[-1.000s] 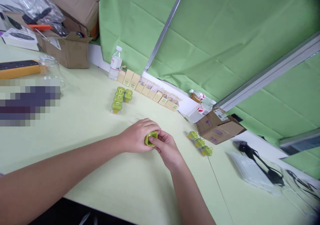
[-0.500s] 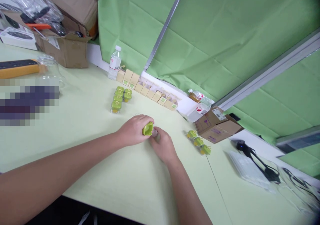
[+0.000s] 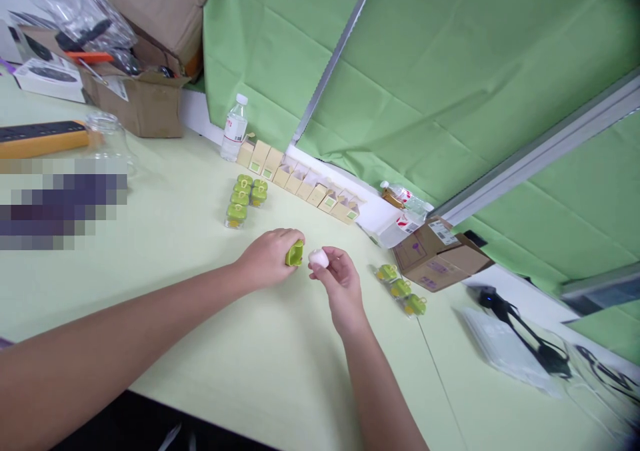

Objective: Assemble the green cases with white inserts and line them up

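Observation:
My left hand [image 3: 270, 259] is closed around a small yellow-green case [image 3: 295, 253], whose hollow open side faces right. Just to the right, my right hand [image 3: 341, 281] pinches a small white rounded piece [image 3: 319, 258] between thumb and fingers. A narrow gap separates the white piece from the green case. Beyond my left hand stand several small clear boxes with green contents [image 3: 239, 203], grouped on the table. Three similar green-topped boxes [image 3: 401, 288] sit in a row to the right of my right hand.
Several small beige cartons [image 3: 300, 181] line the table's back edge, beside a water bottle [image 3: 234, 128]. Cardboard boxes stand at the left [image 3: 155, 107] and right [image 3: 440, 254]. A glass jar [image 3: 107, 137], a power strip [image 3: 43, 139] and black cables [image 3: 530, 337] lie farther out.
My right hand has drawn away from the green case to the right, and the white piece now shows clearly in its fingers. My left hand keeps its hold on the case.

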### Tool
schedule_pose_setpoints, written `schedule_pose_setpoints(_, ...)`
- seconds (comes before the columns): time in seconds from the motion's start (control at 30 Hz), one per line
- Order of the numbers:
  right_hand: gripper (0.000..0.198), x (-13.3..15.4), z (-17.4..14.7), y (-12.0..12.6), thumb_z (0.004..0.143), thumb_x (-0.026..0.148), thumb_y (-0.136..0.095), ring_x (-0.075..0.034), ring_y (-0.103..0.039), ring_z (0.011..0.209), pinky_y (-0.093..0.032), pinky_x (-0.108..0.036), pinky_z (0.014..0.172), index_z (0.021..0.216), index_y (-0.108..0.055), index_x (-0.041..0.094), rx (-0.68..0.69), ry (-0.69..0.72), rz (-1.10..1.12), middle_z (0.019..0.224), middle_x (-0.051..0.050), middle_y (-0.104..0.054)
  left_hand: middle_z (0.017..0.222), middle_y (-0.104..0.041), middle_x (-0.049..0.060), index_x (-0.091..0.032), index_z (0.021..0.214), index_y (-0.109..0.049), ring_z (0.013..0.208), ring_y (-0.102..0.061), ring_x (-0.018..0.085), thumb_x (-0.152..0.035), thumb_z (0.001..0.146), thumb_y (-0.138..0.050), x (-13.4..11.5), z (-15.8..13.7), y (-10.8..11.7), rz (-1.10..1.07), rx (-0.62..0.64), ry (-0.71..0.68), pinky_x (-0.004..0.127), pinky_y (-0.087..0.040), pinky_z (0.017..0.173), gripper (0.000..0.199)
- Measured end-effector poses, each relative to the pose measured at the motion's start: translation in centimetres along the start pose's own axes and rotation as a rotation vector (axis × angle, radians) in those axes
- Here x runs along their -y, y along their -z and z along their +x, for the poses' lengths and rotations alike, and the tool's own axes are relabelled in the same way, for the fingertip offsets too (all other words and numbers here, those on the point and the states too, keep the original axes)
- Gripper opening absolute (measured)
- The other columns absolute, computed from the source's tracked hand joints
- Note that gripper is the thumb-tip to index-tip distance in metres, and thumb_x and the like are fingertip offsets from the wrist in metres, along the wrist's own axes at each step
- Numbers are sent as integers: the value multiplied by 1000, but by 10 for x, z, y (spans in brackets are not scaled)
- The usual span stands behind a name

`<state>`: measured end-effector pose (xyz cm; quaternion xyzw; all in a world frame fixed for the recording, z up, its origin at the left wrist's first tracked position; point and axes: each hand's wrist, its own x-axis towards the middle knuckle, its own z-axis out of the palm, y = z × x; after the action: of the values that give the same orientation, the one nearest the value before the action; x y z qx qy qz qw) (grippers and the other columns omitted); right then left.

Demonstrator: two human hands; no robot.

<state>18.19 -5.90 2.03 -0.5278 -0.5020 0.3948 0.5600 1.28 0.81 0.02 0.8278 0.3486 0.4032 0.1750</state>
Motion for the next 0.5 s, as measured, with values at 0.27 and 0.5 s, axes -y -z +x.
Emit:
schedule_pose_setpoints(0.27,29,6,-2,1,74,25,-76,-14,-56,75,-45,-27,66,100,-63,26,43,3,51,91,1,-65,91,-66,2,-22,99,-53,84,-61,21,-11,76,-58,-1,-1,-1,27,36,-28,33,-46,72,26)
schedule_pose_setpoints(0.5,31,7,-4,-2,80,33,-71,-17,-58,79,-51,-32,74,110,-69,25,92,21,-74,94,-2,-64,95,-67,3,-22,104,-53,87,-62,22,-14,77,-60,-2,-2,-2,40,53,-74,34,-47,75,28)
